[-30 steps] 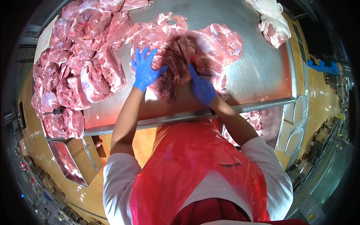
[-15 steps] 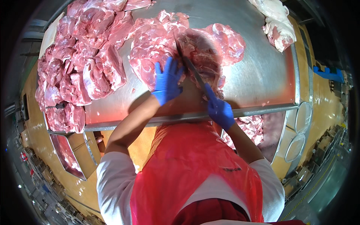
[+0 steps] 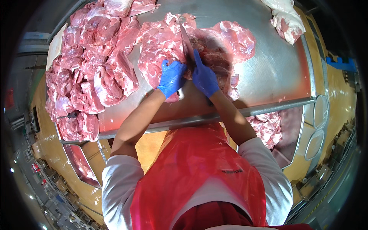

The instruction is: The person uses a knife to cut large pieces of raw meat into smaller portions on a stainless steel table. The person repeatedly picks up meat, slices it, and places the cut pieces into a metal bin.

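Note:
In the head view, my left hand (image 3: 171, 78), in a blue glove, has its fingers curled on a large pink piece of raw meat (image 3: 154, 49). Close to its right, my gloved right hand (image 3: 205, 78) grips a long knife (image 3: 185, 38), index finger stretched along the blade, which lies in the middle of the meat. The handle is mostly hidden under that hand. The meat spreads rightward into a rounded lobe (image 3: 237, 44) on the steel table (image 3: 276, 73).
Many meat chunks (image 3: 88, 57) are piled at left, beside a white board (image 3: 55, 44). A pale fatty piece (image 3: 283, 21) lies top right. Below the table are meat-filled steel bins (image 3: 289, 130) (image 3: 80, 166). A blue object (image 3: 341, 64) sits past the right edge.
My right hand drew toward me with the knife, then moved forward again along the meat. My left hand moved rightward, closer to the blade, and its fingers went from spread to curled.

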`<control>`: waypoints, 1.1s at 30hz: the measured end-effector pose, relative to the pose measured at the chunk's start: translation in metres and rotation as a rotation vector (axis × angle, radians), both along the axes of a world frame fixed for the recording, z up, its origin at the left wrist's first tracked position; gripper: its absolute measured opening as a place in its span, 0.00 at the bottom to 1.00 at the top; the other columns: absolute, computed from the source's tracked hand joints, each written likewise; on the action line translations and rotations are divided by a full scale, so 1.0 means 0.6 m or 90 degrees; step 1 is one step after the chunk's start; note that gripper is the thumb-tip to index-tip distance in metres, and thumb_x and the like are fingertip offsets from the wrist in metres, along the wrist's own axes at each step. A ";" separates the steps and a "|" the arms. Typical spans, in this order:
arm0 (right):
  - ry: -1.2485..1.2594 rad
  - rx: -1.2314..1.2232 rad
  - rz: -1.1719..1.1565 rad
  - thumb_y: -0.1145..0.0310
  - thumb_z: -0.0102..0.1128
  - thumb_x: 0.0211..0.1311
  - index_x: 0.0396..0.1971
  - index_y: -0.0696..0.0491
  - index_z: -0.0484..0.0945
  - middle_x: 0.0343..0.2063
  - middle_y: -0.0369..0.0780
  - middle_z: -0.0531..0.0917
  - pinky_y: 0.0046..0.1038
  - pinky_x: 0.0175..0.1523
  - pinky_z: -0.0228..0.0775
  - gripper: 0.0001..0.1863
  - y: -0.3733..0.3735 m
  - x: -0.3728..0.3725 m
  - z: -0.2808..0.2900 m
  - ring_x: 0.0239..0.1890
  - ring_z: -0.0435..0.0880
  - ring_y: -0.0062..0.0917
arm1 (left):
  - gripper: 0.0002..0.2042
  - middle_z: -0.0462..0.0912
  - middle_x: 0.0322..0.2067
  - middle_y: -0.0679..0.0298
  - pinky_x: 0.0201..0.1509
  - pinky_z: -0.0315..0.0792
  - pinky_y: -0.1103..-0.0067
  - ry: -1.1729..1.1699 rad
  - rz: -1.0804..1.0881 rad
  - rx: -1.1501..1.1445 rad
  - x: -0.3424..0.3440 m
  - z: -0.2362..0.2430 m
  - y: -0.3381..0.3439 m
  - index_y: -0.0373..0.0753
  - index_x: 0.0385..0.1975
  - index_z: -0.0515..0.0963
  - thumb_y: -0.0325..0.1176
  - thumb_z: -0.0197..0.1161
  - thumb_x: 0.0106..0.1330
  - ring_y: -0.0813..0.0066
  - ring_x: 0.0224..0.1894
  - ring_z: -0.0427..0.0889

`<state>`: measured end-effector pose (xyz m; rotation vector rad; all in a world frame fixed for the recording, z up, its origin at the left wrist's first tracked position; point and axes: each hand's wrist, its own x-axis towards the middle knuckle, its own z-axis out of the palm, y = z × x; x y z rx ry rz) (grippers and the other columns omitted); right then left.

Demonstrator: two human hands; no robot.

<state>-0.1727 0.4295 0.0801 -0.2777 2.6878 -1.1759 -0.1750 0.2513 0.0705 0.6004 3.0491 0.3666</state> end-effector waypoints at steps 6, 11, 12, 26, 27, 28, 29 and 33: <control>-0.046 0.035 0.053 0.74 0.48 0.63 0.76 0.41 0.47 0.27 0.55 0.82 0.49 0.32 0.73 0.41 0.064 0.180 -0.037 0.27 0.82 0.52 | 0.11 0.79 0.30 0.69 0.53 0.57 0.61 0.076 0.000 0.197 0.011 0.000 -0.028 0.48 0.34 0.76 0.35 0.66 0.49 0.66 0.42 0.79; 0.090 -0.078 0.004 0.73 0.49 0.65 0.77 0.40 0.43 0.34 0.55 0.83 0.48 0.36 0.75 0.42 -0.037 0.055 -0.072 0.30 0.83 0.51 | 0.15 0.79 0.31 0.62 0.49 0.62 0.67 0.042 -0.007 0.311 0.019 0.046 -0.047 0.43 0.34 0.75 0.30 0.68 0.45 0.59 0.38 0.78; 0.162 -0.144 0.007 0.72 0.49 0.66 0.77 0.39 0.42 0.38 0.57 0.83 0.48 0.40 0.75 0.42 -0.072 0.012 -0.060 0.34 0.84 0.52 | 0.15 0.78 0.31 0.61 0.47 0.64 0.68 0.039 0.036 0.344 0.024 0.046 -0.058 0.42 0.34 0.74 0.29 0.69 0.44 0.58 0.38 0.77; -0.042 -0.110 0.003 0.63 0.60 0.68 0.54 0.56 0.73 0.37 0.49 0.82 0.39 0.44 0.74 0.19 0.039 0.091 0.073 0.39 0.83 0.41 | 0.12 0.76 0.29 0.63 0.51 0.61 0.67 0.106 0.007 0.384 0.063 0.010 -0.132 0.44 0.31 0.75 0.28 0.65 0.45 0.60 0.36 0.76; -0.020 -0.141 -0.013 0.62 0.59 0.69 0.51 0.57 0.73 0.37 0.45 0.82 0.36 0.42 0.74 0.17 0.044 0.065 0.134 0.37 0.82 0.35 | 0.12 0.76 0.29 0.63 0.51 0.61 0.67 0.089 -0.021 0.381 0.074 0.004 -0.137 0.44 0.31 0.75 0.27 0.65 0.45 0.60 0.36 0.76; -0.001 -0.173 -0.023 0.61 0.59 0.70 0.48 0.58 0.74 0.36 0.41 0.81 0.33 0.40 0.73 0.17 0.046 0.037 0.194 0.35 0.81 0.29 | 0.12 0.75 0.29 0.64 0.50 0.60 0.68 0.084 -0.042 0.356 0.076 0.010 -0.141 0.44 0.30 0.74 0.25 0.65 0.45 0.61 0.36 0.76; -0.038 -0.290 -0.080 0.60 0.57 0.72 0.46 0.57 0.73 0.34 0.39 0.80 0.30 0.38 0.73 0.15 0.035 0.027 0.217 0.33 0.79 0.26 | 0.12 0.75 0.29 0.64 0.50 0.60 0.68 0.090 -0.054 0.361 0.075 0.009 -0.140 0.43 0.30 0.74 0.25 0.65 0.44 0.61 0.37 0.76; -0.019 -0.377 -0.002 0.66 0.52 0.72 0.40 0.54 0.72 0.29 0.39 0.76 0.29 0.36 0.70 0.07 0.020 0.081 0.147 0.28 0.75 0.25 | 0.12 0.75 0.31 0.65 0.54 0.60 0.67 0.060 -0.047 0.367 0.080 0.011 -0.145 0.43 0.30 0.73 0.25 0.65 0.44 0.61 0.39 0.76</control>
